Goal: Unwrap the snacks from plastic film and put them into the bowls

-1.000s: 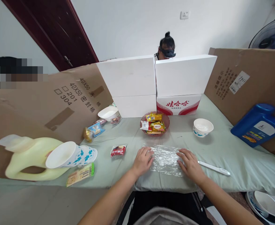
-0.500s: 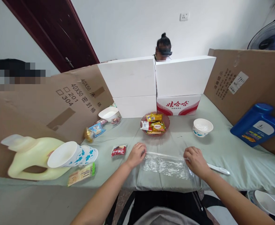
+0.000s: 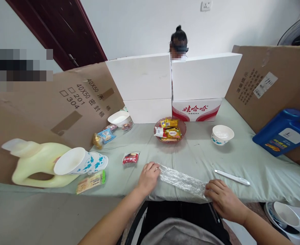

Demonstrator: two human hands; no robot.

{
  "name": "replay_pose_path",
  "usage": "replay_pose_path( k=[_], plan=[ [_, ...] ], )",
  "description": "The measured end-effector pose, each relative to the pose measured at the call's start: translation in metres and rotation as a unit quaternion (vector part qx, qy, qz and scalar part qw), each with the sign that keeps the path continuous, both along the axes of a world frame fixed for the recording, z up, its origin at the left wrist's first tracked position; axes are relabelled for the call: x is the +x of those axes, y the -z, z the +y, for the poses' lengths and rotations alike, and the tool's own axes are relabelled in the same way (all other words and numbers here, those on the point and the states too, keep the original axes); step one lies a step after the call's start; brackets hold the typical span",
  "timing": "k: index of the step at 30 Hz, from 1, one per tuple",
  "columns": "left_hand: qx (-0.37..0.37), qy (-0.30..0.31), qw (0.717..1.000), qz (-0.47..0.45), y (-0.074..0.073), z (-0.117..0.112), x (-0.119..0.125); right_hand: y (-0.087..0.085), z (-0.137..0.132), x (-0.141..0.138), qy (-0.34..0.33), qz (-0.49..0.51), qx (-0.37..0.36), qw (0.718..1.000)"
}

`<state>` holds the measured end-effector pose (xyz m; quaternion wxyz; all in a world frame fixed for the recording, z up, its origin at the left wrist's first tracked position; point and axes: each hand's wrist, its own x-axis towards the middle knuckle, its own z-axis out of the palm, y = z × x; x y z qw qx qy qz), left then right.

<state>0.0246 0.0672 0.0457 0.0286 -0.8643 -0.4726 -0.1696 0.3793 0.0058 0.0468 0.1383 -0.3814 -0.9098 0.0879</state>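
A crumpled clear plastic bag (image 3: 182, 180) lies stretched slantwise near the front edge of the green-covered table (image 3: 241, 160). My left hand (image 3: 147, 177) pinches its upper left end. At the table's edge my right hand (image 3: 222, 198) is closed on its lower right end. A white pen-like stick (image 3: 232, 177) lies just right of the bag. A small red snack packet (image 3: 130, 158) sits left of my left hand.
A red dish of snack packets (image 3: 169, 132) stands mid-table, a white bowl (image 3: 222, 134) to its right, a blue jug (image 3: 284, 132) far right. Left: yellow jug (image 3: 37, 164), tipped paper cups (image 3: 79, 162), wrapped snacks (image 3: 104, 136). White boxes (image 3: 172, 85) and cardboard walls (image 3: 50, 112) enclose the table; a person sits behind.
The flat bag has been gathered into a narrow strip. My right hand drew its end back and down to the table's edge; my left hand stayed near the other end.
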Motion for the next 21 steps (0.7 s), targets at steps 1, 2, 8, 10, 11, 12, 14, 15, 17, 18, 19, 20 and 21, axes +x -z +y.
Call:
replay_pose_path(
  k=[1, 2, 8, 10, 11, 12, 14, 15, 17, 18, 19, 20, 21],
  plan=[
    [0.003, -0.012, 1.0, -0.005, -0.002, -0.006, 0.013, -0.004, -0.001, -0.001, -0.016, 0.004, -0.014, 1.0],
    [0.001, -0.019, 1.0, -0.012, -0.003, -0.013, 0.029, -0.008, 0.0, -0.003, -0.03, 0.009, -0.024, 0.999],
    [-0.064, -0.099, 0.993, 0.02, 0.023, -0.033, 0.097, 0.015, 0.003, -0.027, -0.08, -0.048, 0.005, 0.996],
    [-0.093, -0.102, 0.99, 0.027, 0.032, -0.028, 0.09, 0.035, -0.003, -0.026, -0.065, -0.078, 0.057, 0.993],
    [-0.109, -0.1, 0.989, 0.029, 0.034, -0.024, 0.082, 0.044, -0.007, -0.023, -0.056, -0.087, 0.087, 0.991],
    [-0.125, -0.099, 0.987, 0.032, 0.035, -0.02, 0.072, 0.051, -0.01, -0.019, -0.049, -0.091, 0.116, 0.988],
    [-0.151, -0.098, 0.983, 0.042, 0.032, -0.013, 0.052, 0.058, -0.015, -0.011, -0.05, -0.088, 0.158, 0.982],
    [-0.161, -0.096, 0.981, 0.048, 0.03, -0.011, 0.044, 0.059, -0.016, -0.009, -0.052, -0.08, 0.169, 0.981],
    [-0.172, -0.078, 0.98, 0.055, 0.026, -0.007, 0.035, 0.054, -0.018, -0.008, -0.058, -0.058, 0.172, 0.982],
    [-0.173, -0.064, 0.981, 0.057, 0.024, -0.006, 0.035, 0.049, -0.018, -0.011, -0.06, -0.044, 0.164, 0.984],
    [-0.171, -0.049, 0.982, 0.058, 0.024, -0.005, 0.036, 0.044, -0.02, -0.014, -0.061, -0.03, 0.152, 0.986],
    [-0.168, -0.034, 0.984, 0.058, 0.023, -0.004, 0.04, 0.04, -0.022, -0.018, -0.06, -0.013, 0.137, 0.989],
    [-0.162, -0.018, 0.985, 0.057, 0.024, -0.004, 0.044, 0.035, -0.025, -0.021, -0.059, 0.004, 0.122, 0.991]
  ],
)
